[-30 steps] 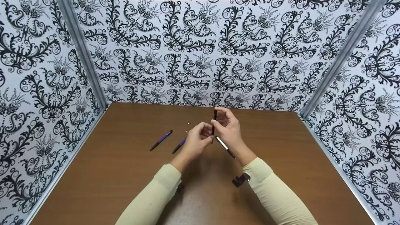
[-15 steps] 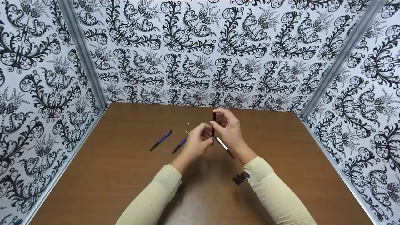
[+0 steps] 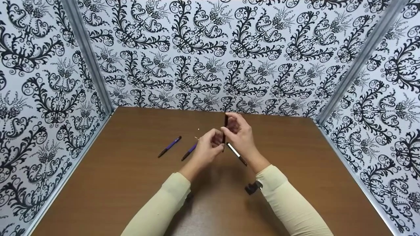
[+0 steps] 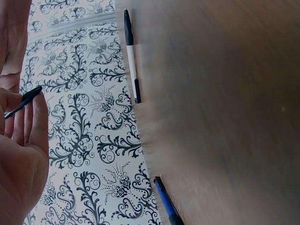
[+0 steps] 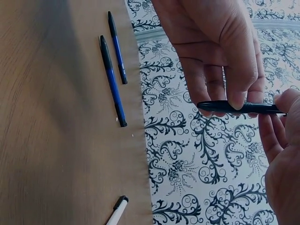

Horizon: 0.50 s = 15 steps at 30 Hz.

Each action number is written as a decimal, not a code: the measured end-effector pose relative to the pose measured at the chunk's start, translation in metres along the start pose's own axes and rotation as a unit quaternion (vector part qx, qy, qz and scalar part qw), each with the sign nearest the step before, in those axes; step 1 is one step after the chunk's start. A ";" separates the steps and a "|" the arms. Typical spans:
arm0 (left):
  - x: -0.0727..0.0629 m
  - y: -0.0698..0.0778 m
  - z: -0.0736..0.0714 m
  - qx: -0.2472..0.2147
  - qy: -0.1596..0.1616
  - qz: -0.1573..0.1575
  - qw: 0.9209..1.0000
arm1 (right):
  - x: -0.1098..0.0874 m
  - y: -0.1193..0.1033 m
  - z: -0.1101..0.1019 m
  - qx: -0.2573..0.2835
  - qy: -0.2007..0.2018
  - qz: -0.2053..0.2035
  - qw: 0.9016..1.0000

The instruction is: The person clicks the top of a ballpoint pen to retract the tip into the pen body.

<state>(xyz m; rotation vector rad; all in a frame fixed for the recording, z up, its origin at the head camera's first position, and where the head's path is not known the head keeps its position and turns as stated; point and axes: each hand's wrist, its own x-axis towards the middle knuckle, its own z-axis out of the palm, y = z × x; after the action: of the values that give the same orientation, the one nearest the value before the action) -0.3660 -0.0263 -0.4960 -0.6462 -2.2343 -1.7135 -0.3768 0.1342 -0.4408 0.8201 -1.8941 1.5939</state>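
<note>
- patterned walls (image 3: 203, 77) edge the brown table (image 3: 124, 186); what's in your grip?
- my left hand (image 3: 206, 146) and right hand (image 3: 242, 136) together pinch one black pen (image 5: 255, 108) above it.
- and the others?
- two blue pens (image 3: 169, 147) lie left of it, a white pen (image 3: 234, 150) to its right, beside my right hand.

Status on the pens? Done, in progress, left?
Done, apparently: two blue pens and a white pen lie on the table, looking whole. In progress: black pen, held by left grip and right grip. Left: probably finishing and setting down that pen; pale specks nearby are unidentifiable.
</note>
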 end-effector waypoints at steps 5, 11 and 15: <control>-0.001 0.001 0.000 -0.003 0.000 -0.001 1.000 | 0.000 0.017 -0.001 -0.002 0.000 0.014 1.000; 0.000 0.001 0.000 -0.004 -0.001 0.003 1.000 | -0.001 0.024 -0.007 0.003 -0.015 0.027 1.000; 0.000 0.001 -0.001 -0.010 -0.009 -0.007 1.000 | -0.002 0.026 -0.010 -0.006 -0.023 0.033 0.999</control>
<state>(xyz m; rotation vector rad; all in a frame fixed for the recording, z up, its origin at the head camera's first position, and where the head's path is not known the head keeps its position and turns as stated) -0.3657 -0.0276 -0.4952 -0.6552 -2.2415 -1.7465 -0.3940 0.1477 -0.4577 0.8045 -1.9792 1.6140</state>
